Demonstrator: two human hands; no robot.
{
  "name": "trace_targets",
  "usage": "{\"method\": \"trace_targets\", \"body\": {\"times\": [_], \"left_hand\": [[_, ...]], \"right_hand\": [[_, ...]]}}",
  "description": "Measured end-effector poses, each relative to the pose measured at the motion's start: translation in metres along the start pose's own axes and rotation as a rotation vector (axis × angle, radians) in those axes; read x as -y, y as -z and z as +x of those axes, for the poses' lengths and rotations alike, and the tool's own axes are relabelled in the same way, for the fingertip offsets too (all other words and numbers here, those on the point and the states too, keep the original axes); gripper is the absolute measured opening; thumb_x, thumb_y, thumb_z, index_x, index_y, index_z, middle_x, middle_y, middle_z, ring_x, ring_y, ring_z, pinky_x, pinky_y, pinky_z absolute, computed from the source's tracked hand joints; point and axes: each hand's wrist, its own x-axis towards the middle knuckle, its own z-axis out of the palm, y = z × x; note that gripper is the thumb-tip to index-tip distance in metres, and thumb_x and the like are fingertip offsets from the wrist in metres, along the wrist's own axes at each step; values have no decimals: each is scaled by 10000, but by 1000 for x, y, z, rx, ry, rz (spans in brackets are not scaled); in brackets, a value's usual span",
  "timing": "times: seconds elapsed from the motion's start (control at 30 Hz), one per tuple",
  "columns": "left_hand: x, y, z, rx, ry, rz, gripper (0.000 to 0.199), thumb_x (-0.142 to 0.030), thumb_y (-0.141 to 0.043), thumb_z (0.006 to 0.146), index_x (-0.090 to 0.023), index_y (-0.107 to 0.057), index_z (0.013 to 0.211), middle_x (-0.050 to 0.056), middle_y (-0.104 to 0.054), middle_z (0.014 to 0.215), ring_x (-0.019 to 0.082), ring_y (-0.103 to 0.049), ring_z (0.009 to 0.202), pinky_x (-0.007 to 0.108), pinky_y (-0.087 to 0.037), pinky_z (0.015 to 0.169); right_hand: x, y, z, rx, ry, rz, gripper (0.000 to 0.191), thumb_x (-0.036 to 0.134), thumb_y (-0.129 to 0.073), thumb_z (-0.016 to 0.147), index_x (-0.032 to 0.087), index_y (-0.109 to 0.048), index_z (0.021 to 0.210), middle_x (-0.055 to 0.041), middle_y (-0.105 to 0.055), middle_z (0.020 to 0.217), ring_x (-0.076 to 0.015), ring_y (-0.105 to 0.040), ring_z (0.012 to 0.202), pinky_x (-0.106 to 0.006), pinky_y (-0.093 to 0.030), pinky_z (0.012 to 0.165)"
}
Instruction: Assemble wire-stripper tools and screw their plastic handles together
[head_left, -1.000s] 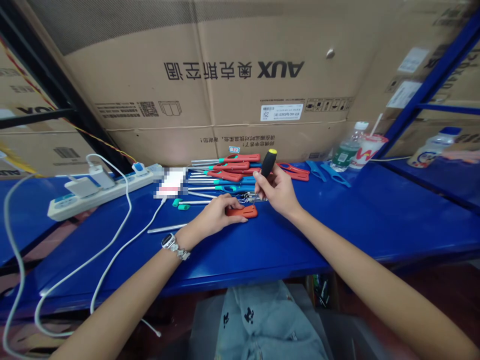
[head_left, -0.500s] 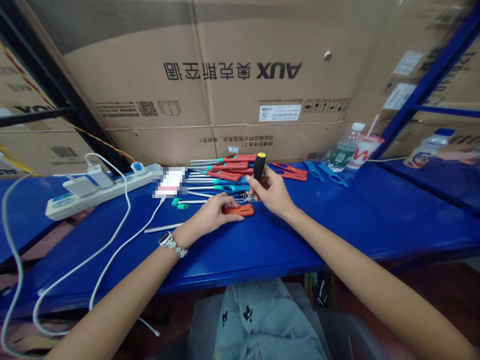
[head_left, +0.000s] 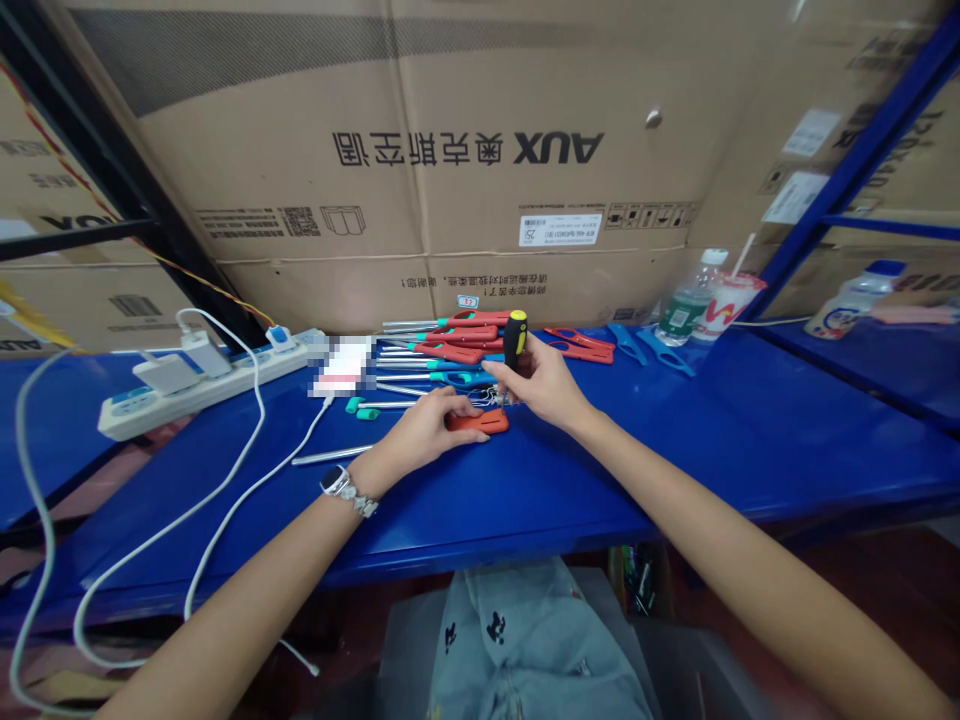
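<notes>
My left hand (head_left: 433,430) grips an orange-red plastic handle piece (head_left: 487,421) that lies on the blue table (head_left: 480,510). Above that piece, my right hand (head_left: 544,380) is closed round a black and yellow screwdriver (head_left: 515,340), held upright with its shaft pointing down beside the orange-red piece. Thin wires and small parts show between the hands, too small to make out. Behind them lie several long metal-tubed lighters with red handles (head_left: 469,335) and blue handles (head_left: 457,366). Two small green pieces (head_left: 367,413) lie left of my left hand.
At the left are a white power strip (head_left: 217,385), white cables and a blurred-out flat object (head_left: 343,366). A loose metal tube (head_left: 330,456) lies nearby. Blue shells (head_left: 664,350), a bottle (head_left: 684,305) and a cup (head_left: 729,305) stand or lie at the right, before a large carton (head_left: 465,200).
The screwdriver and my right hand have shifted slightly down and left, and the screwdriver stands a little straighter. My left hand stays on the orange-red piece.
</notes>
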Motion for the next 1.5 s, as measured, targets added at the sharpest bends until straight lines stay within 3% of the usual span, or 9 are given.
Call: {"method": "trace_targets", "body": {"times": [0.3,0.53,0.7,0.83,1.03,1.17,1.3,1.4,1.5], "left_hand": [[-6,4,0,-38,-54,95,253,-447,-763,834,-217,-735,937,77,-701,926,249,-666,849,406,-535,775],[-54,22,35,-394,-137,-175,261,-381,-721,888,-203,-692,1076,81,-744,1019,196,-684,919,349,-544,836],[-74,8,66,-479,-82,-408,307,-384,-848,759,-178,-646,864,45,-723,841,165,-677,772,303,-565,733],[-71,4,69,-406,-124,-434,242,-381,-785,829,-175,-693,917,44,-738,837,185,-700,803,316,-579,755],[-66,10,61,-258,-127,-404,317,-469,-623,956,-184,-728,1045,86,-769,949,208,-706,791,321,-576,674],[-72,6,64,-449,-80,-449,367,-486,-752,861,-197,-685,1078,83,-758,1018,198,-717,883,316,-584,767],[-82,1,71,-679,-27,-449,319,-413,-852,775,-194,-632,848,25,-710,783,159,-682,735,283,-559,670],[-84,3,72,-614,-55,-508,273,-418,-796,837,-184,-662,887,45,-735,800,181,-709,761,314,-580,718],[-83,10,67,-456,-105,-467,275,-446,-660,943,-177,-703,982,96,-779,963,217,-738,905,351,-596,830]], "right_hand": [[-3,-1,2,2,16,-104,280,459,-723,874,235,-592,979,-4,-642,719,-194,-635,655,-340,-526,587],[-4,-3,4,-4,81,-142,305,379,-678,894,224,-623,1151,-3,-674,761,-178,-626,637,-327,-522,614],[-9,-5,4,-50,11,-188,178,343,-675,870,208,-590,793,-11,-614,631,-174,-583,572,-305,-474,535],[-8,0,2,-26,-30,-94,260,434,-723,848,205,-607,890,-9,-627,649,-157,-559,530,-279,-441,470],[2,16,0,226,-51,59,443,616,-644,882,177,-653,941,-46,-696,768,-144,-590,583,-246,-438,441],[1,8,1,163,-45,45,441,609,-704,844,196,-628,981,-41,-722,804,-147,-601,578,-267,-450,481],[-1,-8,3,30,-52,-55,418,570,-783,784,228,-549,834,19,-607,629,-143,-529,509,-284,-415,479],[4,-9,1,-47,-48,-121,398,517,-808,776,227,-560,886,34,-560,630,-143,-514,528,-285,-417,491],[12,0,-1,68,-32,-39,384,517,-754,834,216,-591,1008,27,-576,683,-146,-547,556,-280,-442,494]]}}
